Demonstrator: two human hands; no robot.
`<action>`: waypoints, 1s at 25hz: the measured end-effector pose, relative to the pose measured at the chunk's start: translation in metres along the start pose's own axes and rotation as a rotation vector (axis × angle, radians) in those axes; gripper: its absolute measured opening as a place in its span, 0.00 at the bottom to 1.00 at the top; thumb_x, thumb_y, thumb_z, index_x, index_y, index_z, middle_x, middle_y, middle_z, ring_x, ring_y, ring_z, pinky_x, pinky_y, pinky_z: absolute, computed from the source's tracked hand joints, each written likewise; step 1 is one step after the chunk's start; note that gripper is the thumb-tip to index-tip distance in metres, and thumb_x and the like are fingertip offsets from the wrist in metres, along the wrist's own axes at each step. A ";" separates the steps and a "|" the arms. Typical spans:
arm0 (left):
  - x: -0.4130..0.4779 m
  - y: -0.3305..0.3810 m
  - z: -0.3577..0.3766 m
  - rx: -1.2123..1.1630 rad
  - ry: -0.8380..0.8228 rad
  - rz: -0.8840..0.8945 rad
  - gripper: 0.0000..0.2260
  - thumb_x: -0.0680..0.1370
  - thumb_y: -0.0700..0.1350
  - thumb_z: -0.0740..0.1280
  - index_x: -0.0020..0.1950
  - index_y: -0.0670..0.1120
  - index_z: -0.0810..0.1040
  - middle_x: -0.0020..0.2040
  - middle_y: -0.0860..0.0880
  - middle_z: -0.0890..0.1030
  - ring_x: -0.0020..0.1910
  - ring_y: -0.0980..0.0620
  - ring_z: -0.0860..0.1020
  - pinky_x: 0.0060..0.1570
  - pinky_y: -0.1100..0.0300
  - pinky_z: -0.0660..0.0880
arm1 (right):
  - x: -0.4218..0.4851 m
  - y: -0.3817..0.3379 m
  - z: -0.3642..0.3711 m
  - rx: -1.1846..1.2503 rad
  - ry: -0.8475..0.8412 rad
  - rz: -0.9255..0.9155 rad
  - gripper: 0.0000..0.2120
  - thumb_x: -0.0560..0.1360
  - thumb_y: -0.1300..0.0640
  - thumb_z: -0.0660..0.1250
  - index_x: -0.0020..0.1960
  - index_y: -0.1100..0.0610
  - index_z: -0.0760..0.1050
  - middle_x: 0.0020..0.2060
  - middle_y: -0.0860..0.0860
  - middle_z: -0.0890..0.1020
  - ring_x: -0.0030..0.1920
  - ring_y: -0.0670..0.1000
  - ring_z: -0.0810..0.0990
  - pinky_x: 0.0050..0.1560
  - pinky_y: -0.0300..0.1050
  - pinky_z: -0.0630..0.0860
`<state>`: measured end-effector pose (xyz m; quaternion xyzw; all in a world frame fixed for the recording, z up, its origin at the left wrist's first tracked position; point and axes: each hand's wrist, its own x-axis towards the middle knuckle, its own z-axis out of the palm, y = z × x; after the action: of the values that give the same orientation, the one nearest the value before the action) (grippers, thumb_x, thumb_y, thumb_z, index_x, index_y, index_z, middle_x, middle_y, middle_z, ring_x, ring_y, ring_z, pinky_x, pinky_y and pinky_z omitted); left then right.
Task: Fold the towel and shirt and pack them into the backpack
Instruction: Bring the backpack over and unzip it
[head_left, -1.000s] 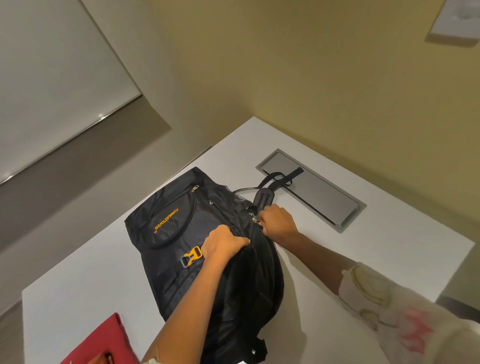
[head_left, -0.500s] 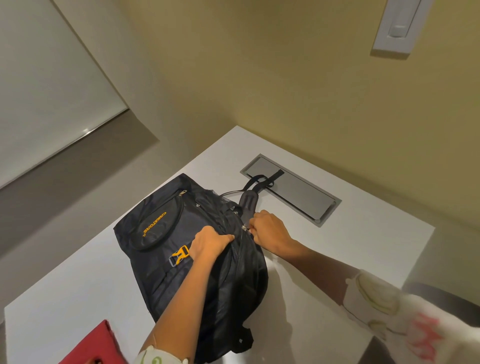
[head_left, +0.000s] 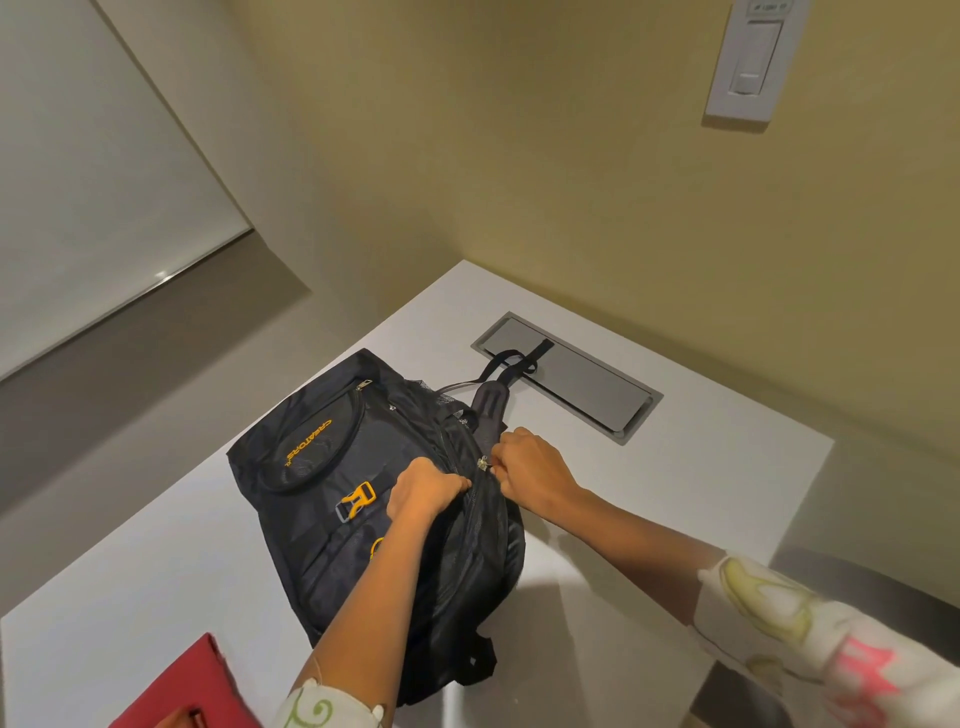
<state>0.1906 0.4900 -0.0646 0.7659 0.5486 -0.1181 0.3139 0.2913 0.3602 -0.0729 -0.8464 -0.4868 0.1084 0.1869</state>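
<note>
While one black backpack (head_left: 322, 467) lies flat on the white worktop (head_left: 701, 467) under both hands, the left hand (head_left: 423, 493) clenches a fold of its fabric and the right hand (head_left: 535, 467) pinches the single silver zip pull (head_left: 483, 462) just beside it. One yellow buckle (head_left: 356, 501) sits left of the left hand. One strap (head_left: 511, 358) trails beyond the right hand over one metal hatch (head_left: 582, 384) set in the worktop. One red thing (head_left: 192, 686), too cropped to identify, lies left of the left arm. Beyond, an olive wall (head_left: 519, 182) carries one white switch (head_left: 748, 57); one pale blind (head_left: 78, 182) hangs far left.
</note>
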 end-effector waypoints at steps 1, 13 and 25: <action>0.000 -0.001 0.001 -0.010 0.003 0.005 0.23 0.66 0.59 0.73 0.51 0.43 0.79 0.49 0.43 0.83 0.48 0.42 0.82 0.49 0.50 0.80 | -0.004 -0.003 -0.001 0.004 0.009 0.004 0.11 0.78 0.58 0.64 0.56 0.61 0.81 0.51 0.55 0.81 0.53 0.54 0.76 0.49 0.47 0.76; -0.012 -0.022 0.006 -0.098 -0.002 0.018 0.20 0.66 0.57 0.75 0.46 0.42 0.80 0.44 0.44 0.83 0.45 0.42 0.82 0.39 0.55 0.75 | -0.044 -0.033 -0.002 0.011 0.069 -0.004 0.11 0.79 0.58 0.63 0.55 0.61 0.81 0.49 0.56 0.81 0.52 0.54 0.76 0.47 0.45 0.74; -0.019 -0.023 0.002 -0.145 0.035 0.074 0.13 0.68 0.53 0.72 0.37 0.43 0.81 0.41 0.44 0.84 0.42 0.43 0.81 0.36 0.56 0.69 | -0.082 -0.060 0.007 0.103 0.126 0.002 0.10 0.78 0.59 0.64 0.53 0.63 0.81 0.47 0.56 0.81 0.50 0.54 0.76 0.43 0.42 0.70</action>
<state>0.1627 0.4790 -0.0641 0.7628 0.5324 -0.0528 0.3632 0.2004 0.3185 -0.0538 -0.8412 -0.4671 0.0801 0.2605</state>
